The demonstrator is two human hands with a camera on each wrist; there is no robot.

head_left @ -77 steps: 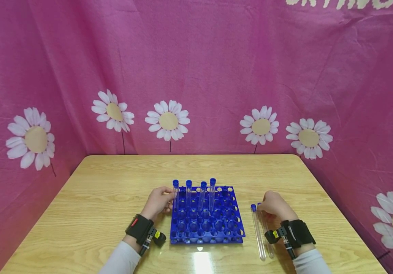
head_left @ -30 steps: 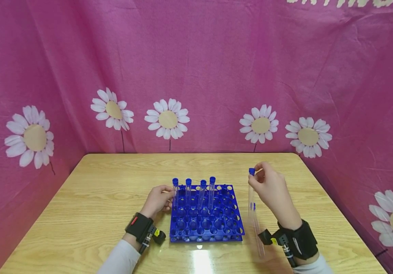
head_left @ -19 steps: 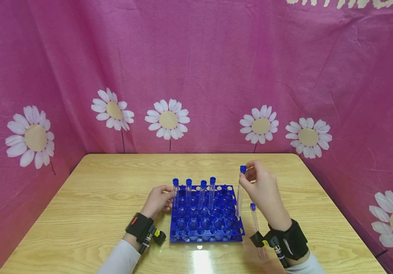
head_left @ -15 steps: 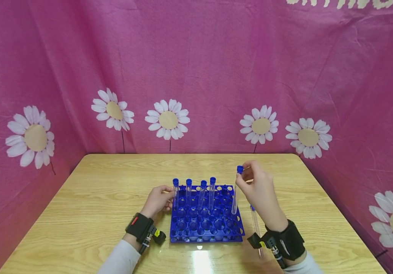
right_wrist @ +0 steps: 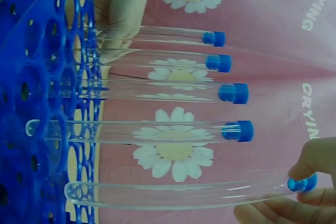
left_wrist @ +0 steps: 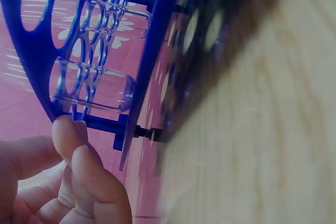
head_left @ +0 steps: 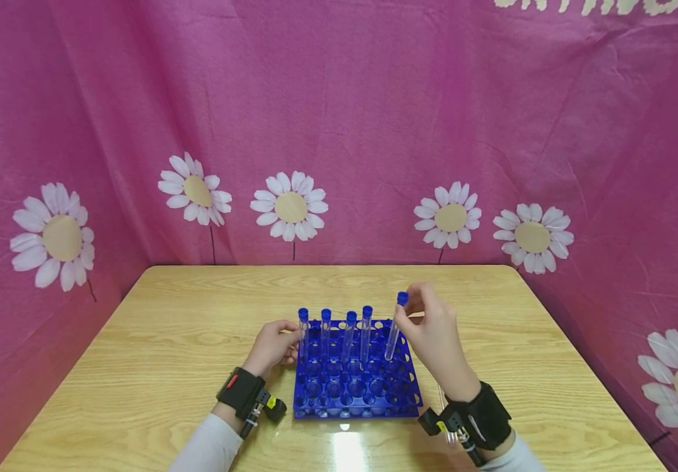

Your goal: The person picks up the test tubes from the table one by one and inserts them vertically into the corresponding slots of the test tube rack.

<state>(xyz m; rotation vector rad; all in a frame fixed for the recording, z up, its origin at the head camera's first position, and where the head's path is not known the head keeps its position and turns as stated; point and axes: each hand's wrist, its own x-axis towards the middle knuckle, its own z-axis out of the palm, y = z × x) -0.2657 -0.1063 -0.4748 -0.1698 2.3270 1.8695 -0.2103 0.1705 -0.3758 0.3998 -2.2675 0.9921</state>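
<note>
A blue test tube rack (head_left: pixel 357 412) stands on the table, with several clear blue-capped test tubes (head_left: pixel 365 337) upright along its far part. My left hand (head_left: pixel 272 344) pinches the rack's left edge; in the left wrist view, thumb and finger (left_wrist: pixel 68 137) meet at a corner of the top plate. My right hand (head_left: pixel 436 331) holds another test tube (right_wrist: pixel 173 195) just below and around its blue cap. That tube leans slightly over the rack's right part, right of the standing ones. Whether its rounded bottom has entered a hole, I cannot tell.
One more test tube (head_left: pixel 450 435) lies on the wooden table (head_left: pixel 197 314) right of the rack, mostly hidden beneath my right wrist. A pink curtain (head_left: pixel 339 131) with printed daisies hangs behind and beside the table.
My right hand has lifted one test tube off the table at the right, stood it upright and carried it left over the rack. My left hand has stayed at the rack's edge.
</note>
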